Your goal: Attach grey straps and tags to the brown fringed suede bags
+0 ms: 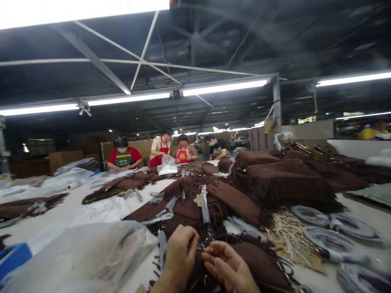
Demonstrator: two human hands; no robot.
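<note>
My left hand (181, 253) and my right hand (225, 265) meet at the lower middle, over a dark brown fringed bag (256, 260). Thumb and fingers of each hand are closed in a pinch. Between them is something small with a metallic glint, too small to name. Just beyond my hands, more brown fringed pieces (180, 207) lie heaped. A strap wrapped in grey plastic (205, 205) with a tan tag rests on that heap. Part of the bag nearest me is hidden behind my hands.
Clear plastic bags (85, 256) cover the left side, with a blue bin (14, 258) at the edge. White strings (288, 232) and wrapped coiled straps (331, 240) lie right. Stacked fringed bags (287, 179) rise behind. Several co-workers (124, 156) are at the table's far side.
</note>
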